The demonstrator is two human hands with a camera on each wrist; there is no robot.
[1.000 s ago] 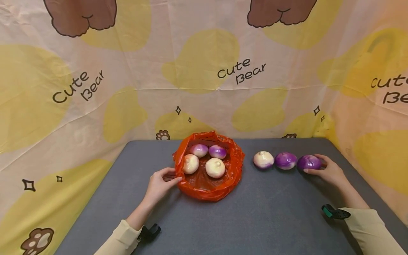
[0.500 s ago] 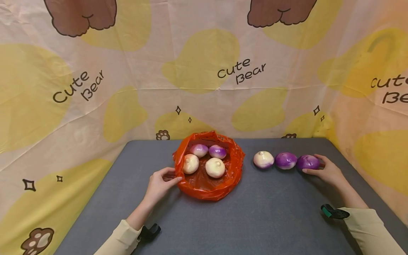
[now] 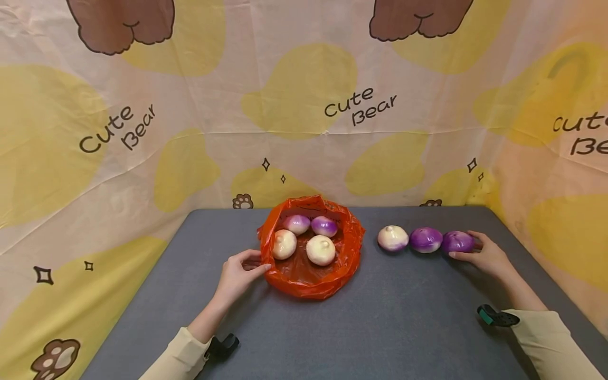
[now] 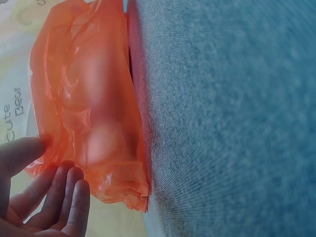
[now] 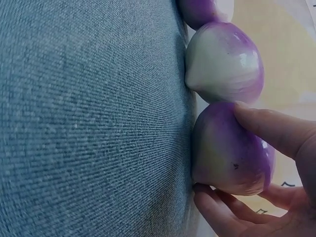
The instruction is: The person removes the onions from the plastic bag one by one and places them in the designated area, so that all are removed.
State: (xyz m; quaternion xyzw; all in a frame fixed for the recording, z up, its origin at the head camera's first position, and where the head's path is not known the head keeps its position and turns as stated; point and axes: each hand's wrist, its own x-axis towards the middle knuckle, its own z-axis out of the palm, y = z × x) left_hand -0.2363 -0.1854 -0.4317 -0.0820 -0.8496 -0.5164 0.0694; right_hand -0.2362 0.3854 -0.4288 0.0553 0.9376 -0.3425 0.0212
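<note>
An open red plastic bag [image 3: 351,264] stands on the table with several purple-and-white onions [image 3: 320,250] inside. My left hand [image 3: 239,272] holds its left side; in the left wrist view the thumb [image 4: 24,150] is at the edge and the fingertips are against the plastic. To the bag's right, three glossy onions sit in a row: a mostly white one [image 3: 392,238], a purple one [image 3: 425,240] and the rightmost purple one [image 3: 458,243]. My right hand [image 3: 489,258] grips the rightmost onion, thumb on its near side, fingers on its far side. That onion is right against the middle one.
The grey table [image 3: 380,327] extends to a printed fabric backdrop [image 3: 294,95] behind and at both sides. A black wrist strap piece [image 3: 496,316] is by the right sleeve, another dark one [image 3: 223,345] by the left.
My right hand has slid the rightmost onion slightly left, up against the middle onion. The left hand and the bag have stayed in place.
</note>
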